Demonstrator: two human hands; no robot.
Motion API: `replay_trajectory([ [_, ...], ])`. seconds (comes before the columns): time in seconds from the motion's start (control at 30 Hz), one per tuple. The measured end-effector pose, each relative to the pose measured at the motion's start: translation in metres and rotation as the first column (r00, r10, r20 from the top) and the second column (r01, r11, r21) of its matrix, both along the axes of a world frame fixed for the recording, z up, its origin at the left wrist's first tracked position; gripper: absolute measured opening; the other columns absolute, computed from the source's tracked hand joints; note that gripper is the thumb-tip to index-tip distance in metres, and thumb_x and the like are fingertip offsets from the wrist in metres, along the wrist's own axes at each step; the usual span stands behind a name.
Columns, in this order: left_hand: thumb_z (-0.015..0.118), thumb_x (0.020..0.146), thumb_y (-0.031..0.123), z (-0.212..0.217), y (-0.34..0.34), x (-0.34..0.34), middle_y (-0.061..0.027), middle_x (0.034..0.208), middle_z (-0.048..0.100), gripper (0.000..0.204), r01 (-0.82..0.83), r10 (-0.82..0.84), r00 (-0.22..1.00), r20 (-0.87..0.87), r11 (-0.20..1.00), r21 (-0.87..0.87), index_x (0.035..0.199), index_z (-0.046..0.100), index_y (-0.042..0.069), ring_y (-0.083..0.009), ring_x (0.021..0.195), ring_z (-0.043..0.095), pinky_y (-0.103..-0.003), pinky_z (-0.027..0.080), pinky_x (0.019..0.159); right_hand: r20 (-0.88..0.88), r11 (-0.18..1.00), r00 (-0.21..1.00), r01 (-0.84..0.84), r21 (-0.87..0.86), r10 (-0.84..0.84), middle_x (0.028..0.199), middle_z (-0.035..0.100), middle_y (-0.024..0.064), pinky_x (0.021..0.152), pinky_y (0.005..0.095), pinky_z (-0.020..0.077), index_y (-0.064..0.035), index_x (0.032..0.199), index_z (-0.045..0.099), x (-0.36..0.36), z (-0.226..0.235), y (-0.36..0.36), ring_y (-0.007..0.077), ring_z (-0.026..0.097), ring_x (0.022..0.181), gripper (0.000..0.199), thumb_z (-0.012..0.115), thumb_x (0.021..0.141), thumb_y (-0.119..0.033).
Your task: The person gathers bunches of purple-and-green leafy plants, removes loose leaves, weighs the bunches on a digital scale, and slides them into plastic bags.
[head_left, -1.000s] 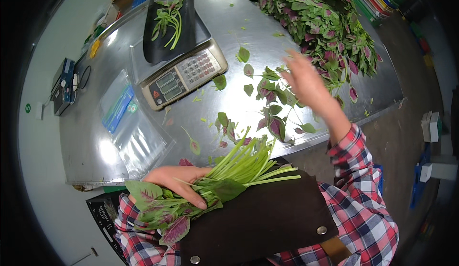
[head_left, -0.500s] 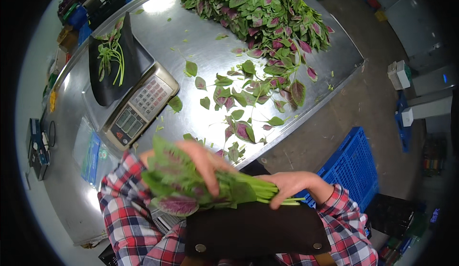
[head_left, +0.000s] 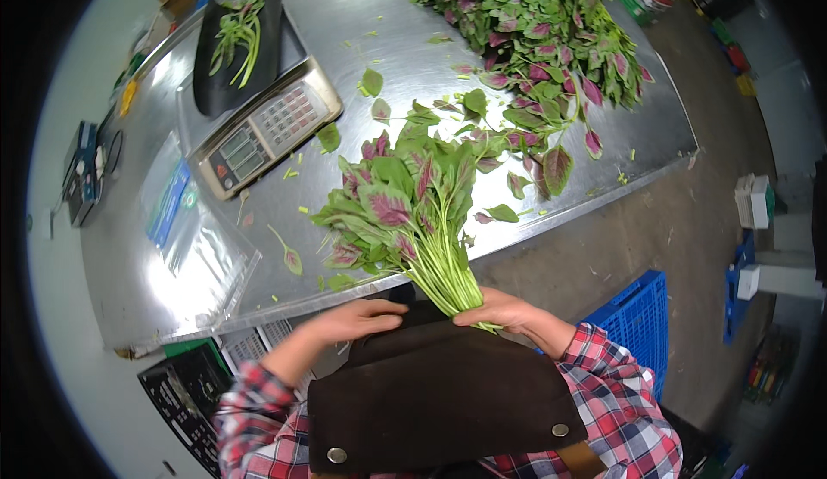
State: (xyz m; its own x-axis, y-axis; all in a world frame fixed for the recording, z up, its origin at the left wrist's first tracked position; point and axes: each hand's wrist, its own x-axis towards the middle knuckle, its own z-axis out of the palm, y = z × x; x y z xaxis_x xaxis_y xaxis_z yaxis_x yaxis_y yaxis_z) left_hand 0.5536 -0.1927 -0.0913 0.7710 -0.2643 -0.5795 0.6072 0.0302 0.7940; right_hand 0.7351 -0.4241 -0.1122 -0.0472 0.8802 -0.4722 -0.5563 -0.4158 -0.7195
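A bunch of green-and-purple amaranth (head_left: 405, 199) fans out over the table's near edge, its leaves pointing up and left. My right hand (head_left: 502, 310) is closed around the pale stem ends at the bottom of the bunch. My left hand (head_left: 360, 319) holds nothing; slightly blurred, it lies beside the dark apron (head_left: 439, 384) with fingers stretched out, left of the stems. At the far right of the table a big heap of the same amaranth (head_left: 534, 31) is piled, with loose leaves (head_left: 551, 169) scattered in front of it.
On the metal table (head_left: 284, 212), a scale (head_left: 267, 130) carries a black tray (head_left: 215, 65) with a few stems. Clear plastic bags (head_left: 198, 255) lie at the left. A black crate (head_left: 185, 401) is below the table; a blue pallet (head_left: 633, 320) stands on the floor at right.
The amaranth bunch has swung from lying sideways against the apron to leaves-up over the table. My left hand has let go of its leaves and dropped down toward me. My right hand keeps the stems.
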Motion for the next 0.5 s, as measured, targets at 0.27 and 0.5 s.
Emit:
replay_trajectory([
  [0.27,0.059,0.088,0.022,0.008,-0.079,0.047,-0.0055,0.103,0.062,0.036,-0.796,0.895,0.433,-0.103,0.326,-0.510,0.116,0.052,0.001,-0.0151,0.092,0.060,-0.030,0.049,0.080,0.076,0.975,0.974,0.207,0.085,-0.214,0.110,0.058,0.0078,0.087,0.0284,0.0433,-0.0002,0.122,0.046,-0.014,0.038,0.046,0.0125,0.053,0.101,0.046,0.065,0.084,-0.020],
  [0.5,0.059,0.088,0.019,-0.045,-0.100,-0.012,-0.0090,0.107,0.061,0.034,-0.855,0.760,0.460,-0.459,0.239,-0.461,0.116,0.053,0.000,-0.0189,0.097,0.060,-0.034,0.048,0.086,-0.111,0.978,0.978,0.160,-0.138,-0.176,0.114,0.055,0.0074,0.083,0.0296,0.0449,0.0002,0.126,0.043,-0.023,-0.022,0.021,0.0141,0.053,0.100,0.048,0.062,0.087,-0.020],
])
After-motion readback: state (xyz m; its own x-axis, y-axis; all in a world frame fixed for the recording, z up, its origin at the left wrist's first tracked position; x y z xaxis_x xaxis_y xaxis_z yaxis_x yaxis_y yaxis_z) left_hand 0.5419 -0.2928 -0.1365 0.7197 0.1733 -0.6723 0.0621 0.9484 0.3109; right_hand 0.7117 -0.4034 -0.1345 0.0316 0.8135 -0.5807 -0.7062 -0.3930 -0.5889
